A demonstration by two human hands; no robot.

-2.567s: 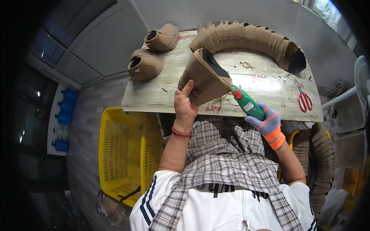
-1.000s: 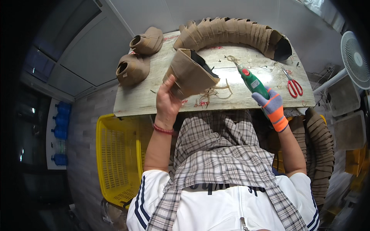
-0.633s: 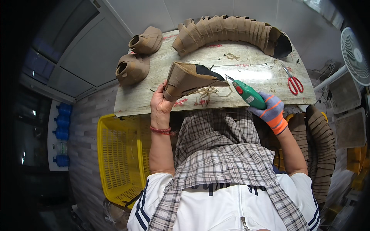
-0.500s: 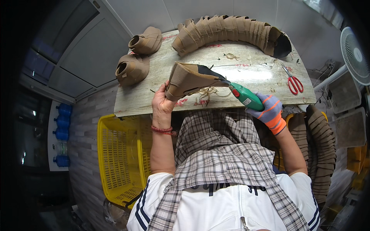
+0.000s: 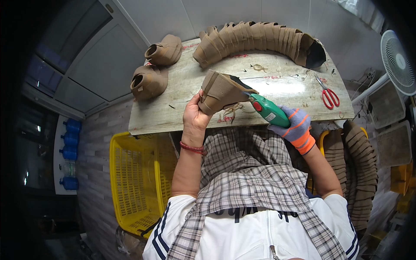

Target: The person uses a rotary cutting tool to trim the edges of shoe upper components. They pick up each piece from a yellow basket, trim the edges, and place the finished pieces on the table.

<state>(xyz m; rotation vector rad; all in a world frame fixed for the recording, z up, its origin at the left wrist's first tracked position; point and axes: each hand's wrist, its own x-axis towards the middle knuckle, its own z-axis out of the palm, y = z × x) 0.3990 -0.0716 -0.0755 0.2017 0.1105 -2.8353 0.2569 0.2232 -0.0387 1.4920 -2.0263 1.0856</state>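
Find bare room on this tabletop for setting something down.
Mostly bare: the front-left corner, between two brown pieces and the left hand; a smaller patch between green tool and red scissors. Crowded: the back, under the stacked row; strands litter the middle.

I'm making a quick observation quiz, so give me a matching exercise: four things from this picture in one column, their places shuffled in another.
Things:
1. Green tool
2. Brown piece
3. Red-handled scissors
4. Yellow basket

Places:
A. Lying on the table, right side
B. In the bare left hand
C. Below the tabletop, at left
D. In the gloved right hand

Pairs: 1-D, 2-B, 3-A, 4-C
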